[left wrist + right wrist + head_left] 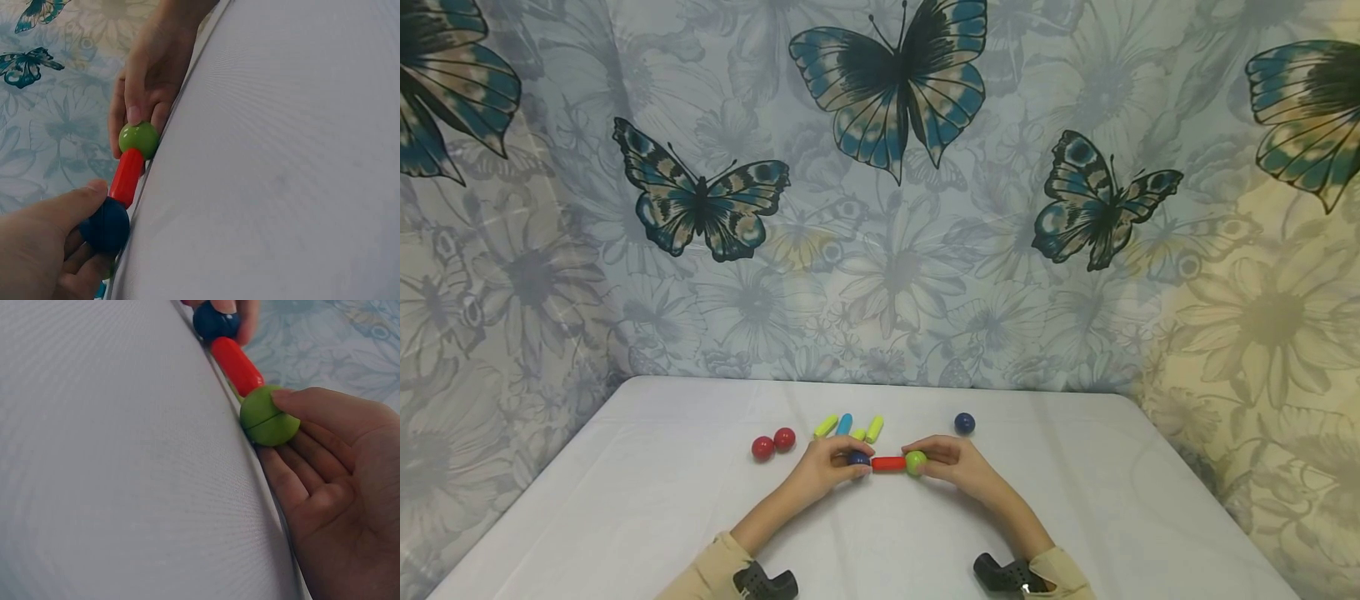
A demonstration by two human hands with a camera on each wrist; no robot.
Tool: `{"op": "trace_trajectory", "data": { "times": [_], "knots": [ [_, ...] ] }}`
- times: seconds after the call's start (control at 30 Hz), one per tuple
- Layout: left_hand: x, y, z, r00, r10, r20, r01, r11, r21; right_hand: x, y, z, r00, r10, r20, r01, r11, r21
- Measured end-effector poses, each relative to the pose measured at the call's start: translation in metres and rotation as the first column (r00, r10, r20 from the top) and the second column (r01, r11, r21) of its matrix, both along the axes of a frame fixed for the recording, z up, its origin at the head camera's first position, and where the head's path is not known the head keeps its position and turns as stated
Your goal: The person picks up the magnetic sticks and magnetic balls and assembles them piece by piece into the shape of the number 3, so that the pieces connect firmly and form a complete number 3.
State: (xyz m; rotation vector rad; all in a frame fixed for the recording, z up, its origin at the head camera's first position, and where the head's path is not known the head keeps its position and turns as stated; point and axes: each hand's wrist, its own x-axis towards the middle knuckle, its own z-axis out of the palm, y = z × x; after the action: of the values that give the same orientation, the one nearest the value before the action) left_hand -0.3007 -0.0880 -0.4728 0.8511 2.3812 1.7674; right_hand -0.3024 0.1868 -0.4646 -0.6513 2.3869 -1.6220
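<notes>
Judging by its gloss, the red rod (888, 463) should be light, stiff and a little slippery, best steered from its ends. It sits over the counter (1075, 517), and at its left end my left hand (823, 467) has its fingers clamped on a blue ball (107, 227); at its right end my right hand (967, 472) pinches a green ball (269, 419) between thumb and fingers, both forearms (771, 511) slanting in toward the rod

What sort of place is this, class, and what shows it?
Perhaps an indoor play or filming corner: a butterfly-print backdrop rises behind a white table, where a red rod and green ball look like toy parts.
</notes>
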Motion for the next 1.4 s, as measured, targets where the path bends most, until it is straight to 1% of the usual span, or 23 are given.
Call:
{"op": "trace_trajectory", "data": {
  "times": [0.23, 0.43, 0.67, 0.97, 1.27, 1.33, 1.4],
  "knots": [
    [0.0019, 0.0010, 0.0015, 1.000, -0.002, -0.016, 0.002, 1.000, -0.004, 0.0000, -0.0001, -0.0001, 1.000, 0.000, 0.004, 0.000, 1.000, 0.000],
    [0.0017, 0.0012, 0.0011, 1.000, -0.002, -0.013, 0.002, 1.000, 0.001, 0.0002, -0.0002, 0.0002, 1.000, -0.003, 0.001, 0.003, 1.000, 0.007],
    [0.0020, 0.0011, 0.0010, 1.000, 0.012, 0.012, -0.012, 1.000, -0.005, 0.0010, -0.0003, 0.0007, 1.000, 0.002, -0.005, -0.002, 1.000, 0.014],
    [0.0018, 0.0006, -0.0001, 1.000, 0.015, 0.002, -0.015, 1.000, -0.009, 0.0018, -0.0014, 0.0016, 1.000, -0.003, -0.006, 0.003, 1.000, 0.025],
    [0.0015, 0.0013, -0.0019, 1.000, 0.003, -0.002, -0.003, 1.000, 0.001, -0.0001, -0.0002, 0.0007, 1.000, 0.017, -0.007, -0.017, 1.000, -0.007],
    [0.0010, 0.0009, -0.0028, 1.000, 0.008, -0.011, -0.008, 1.000, -0.013, -0.0002, 0.0000, 0.0005, 1.000, 0.020, -0.007, -0.021, 1.000, -0.011],
    [-0.0002, 0.0015, -0.0054, 0.999, 0.012, -0.039, -0.013, 0.999, -0.034, 0.0002, 0.0002, 0.0006, 1.000, 0.025, -0.004, -0.025, 1.000, -0.014]
  ]
}}
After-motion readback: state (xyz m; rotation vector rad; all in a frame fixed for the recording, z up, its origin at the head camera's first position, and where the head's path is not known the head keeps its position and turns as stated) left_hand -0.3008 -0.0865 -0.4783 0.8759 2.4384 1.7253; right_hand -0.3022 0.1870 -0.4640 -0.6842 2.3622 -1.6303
